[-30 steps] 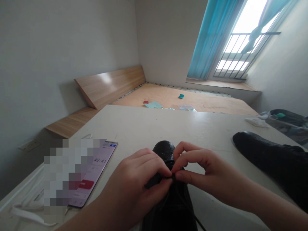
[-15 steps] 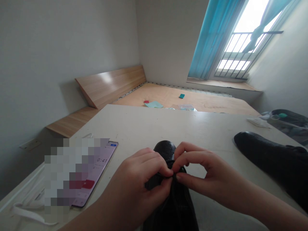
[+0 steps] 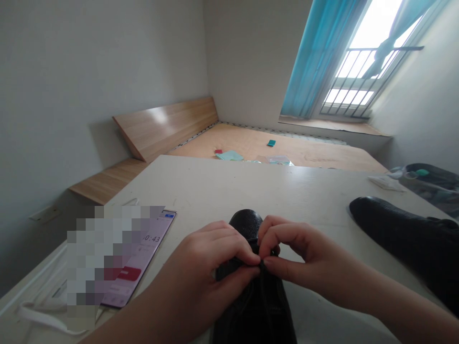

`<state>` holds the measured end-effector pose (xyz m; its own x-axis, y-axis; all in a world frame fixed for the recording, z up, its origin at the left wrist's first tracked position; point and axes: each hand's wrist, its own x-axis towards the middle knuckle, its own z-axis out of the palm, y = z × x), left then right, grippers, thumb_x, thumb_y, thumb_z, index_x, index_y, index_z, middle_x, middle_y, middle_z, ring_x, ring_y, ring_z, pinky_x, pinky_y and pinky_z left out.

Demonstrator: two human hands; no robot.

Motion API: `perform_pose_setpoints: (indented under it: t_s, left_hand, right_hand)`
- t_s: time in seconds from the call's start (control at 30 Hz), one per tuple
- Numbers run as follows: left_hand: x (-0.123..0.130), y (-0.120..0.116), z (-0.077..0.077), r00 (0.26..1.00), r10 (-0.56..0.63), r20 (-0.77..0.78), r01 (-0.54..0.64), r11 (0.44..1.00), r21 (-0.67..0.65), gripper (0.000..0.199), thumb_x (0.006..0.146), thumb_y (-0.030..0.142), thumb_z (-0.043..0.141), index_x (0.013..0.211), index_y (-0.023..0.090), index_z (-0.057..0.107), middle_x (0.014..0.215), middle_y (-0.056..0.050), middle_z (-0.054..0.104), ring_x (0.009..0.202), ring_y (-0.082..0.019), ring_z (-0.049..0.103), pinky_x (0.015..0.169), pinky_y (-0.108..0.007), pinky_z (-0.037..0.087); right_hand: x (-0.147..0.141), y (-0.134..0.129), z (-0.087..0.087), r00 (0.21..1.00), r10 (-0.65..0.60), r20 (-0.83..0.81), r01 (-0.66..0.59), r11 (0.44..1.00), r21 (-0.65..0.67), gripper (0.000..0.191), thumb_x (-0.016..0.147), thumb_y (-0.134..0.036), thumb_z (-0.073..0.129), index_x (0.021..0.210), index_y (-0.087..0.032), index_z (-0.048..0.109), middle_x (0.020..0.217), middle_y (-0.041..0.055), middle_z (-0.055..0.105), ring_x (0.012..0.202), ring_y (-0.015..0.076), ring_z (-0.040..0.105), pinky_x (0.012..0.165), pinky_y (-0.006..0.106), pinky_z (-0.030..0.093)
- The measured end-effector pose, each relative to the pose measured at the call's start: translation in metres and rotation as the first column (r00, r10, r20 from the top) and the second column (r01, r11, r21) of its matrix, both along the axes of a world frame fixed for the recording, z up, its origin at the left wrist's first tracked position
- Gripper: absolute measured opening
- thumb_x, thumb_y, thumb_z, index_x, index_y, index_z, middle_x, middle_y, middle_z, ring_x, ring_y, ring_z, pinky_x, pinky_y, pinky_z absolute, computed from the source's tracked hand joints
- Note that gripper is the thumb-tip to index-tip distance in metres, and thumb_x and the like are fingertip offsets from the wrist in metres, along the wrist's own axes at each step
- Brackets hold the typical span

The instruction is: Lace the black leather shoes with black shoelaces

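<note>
And here we were at the white table, with a black leather shoe lying toe-forward at the middle of its near edge! The left hand and the right hand had closed in over the throat of that shoe, each pinching the black lace between thumb and fingers, the two grips meeting just above the tongue. Tight, tidy work, with both hands firmly closed on the lace!

Over to the right edge of the table, a second black shoe lay on its side, well apart from the action. On the left edge sat a phone, partly blurred out, its timer showing :43, with a white cord beside it at the corner. Beyond the far edge stretched a wooden bed platform, with a teal card and a clear plastic bag lying on it.
</note>
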<state>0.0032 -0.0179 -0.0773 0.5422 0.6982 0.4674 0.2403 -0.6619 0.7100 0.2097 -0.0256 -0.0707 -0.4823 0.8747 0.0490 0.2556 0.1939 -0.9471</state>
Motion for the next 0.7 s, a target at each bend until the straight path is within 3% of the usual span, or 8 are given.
perform_pose_setpoints:
  t_s: [0.17, 0.33, 0.53, 0.7]
  left_hand:
    - [0.0020, -0.0029, 0.0007, 0.999, 0.028, -0.046, -0.026, 0.998, 0.050, 0.018, 0.079, 0.003, 0.062, 0.075, 0.019, 0.056, 0.076, 0.005, 0.063, 0.076, -0.009, 0.059, 0.068, -0.019, 0.046]
    - [0.0029, -0.0050, 0.0026, 0.993, 0.056, -0.104, -0.045, 0.993, 0.106, 0.018, 0.080, 0.004, 0.061, 0.075, 0.019, 0.052, 0.075, 0.004, 0.060, 0.075, -0.010, 0.057, 0.066, -0.020, 0.044]
    - [0.0002, -0.0036, 0.0005, 0.993, -0.001, -0.117, 0.026, 0.977, 0.212, 0.012, 0.086, 0.008, 0.060, 0.080, 0.018, 0.056, 0.080, 0.000, 0.064, 0.077, -0.012, 0.057, 0.067, -0.023, 0.044]
    - [-0.0022, 0.0004, -0.0032, 0.997, -0.031, -0.072, 0.041, 0.987, 0.153, 0.014, 0.084, 0.008, 0.065, 0.079, 0.018, 0.057, 0.079, 0.001, 0.065, 0.076, -0.012, 0.059, 0.067, -0.023, 0.045]
  right_hand:
    - [-0.0051, -0.0031, -0.0007, 0.998, -0.054, 0.044, 0.052, 0.998, 0.028, 0.009, 0.076, -0.009, 0.060, 0.075, -0.018, 0.062, 0.082, 0.0000, 0.057, 0.076, 0.0139, 0.051, 0.072, 0.029, 0.043]
    - [-0.0030, -0.0049, -0.0012, 0.998, -0.052, 0.023, 0.051, 0.999, 0.018, 0.006, 0.082, -0.020, 0.067, 0.076, -0.019, 0.066, 0.084, -0.0009, 0.057, 0.077, 0.0130, 0.051, 0.073, 0.028, 0.042]
    - [0.0014, -0.0031, 0.0022, 1.000, -0.020, 0.022, 0.021, 0.998, -0.059, 0.010, 0.081, -0.026, 0.071, 0.075, -0.019, 0.067, 0.085, -0.0004, 0.058, 0.080, 0.0143, 0.052, 0.076, 0.030, 0.041]
    - [0.0010, -0.0004, 0.0008, 1.000, 0.020, 0.017, -0.018, 0.994, -0.107, 0.008, 0.081, -0.026, 0.068, 0.078, -0.019, 0.065, 0.086, 0.0011, 0.058, 0.081, 0.0166, 0.051, 0.077, 0.033, 0.040]
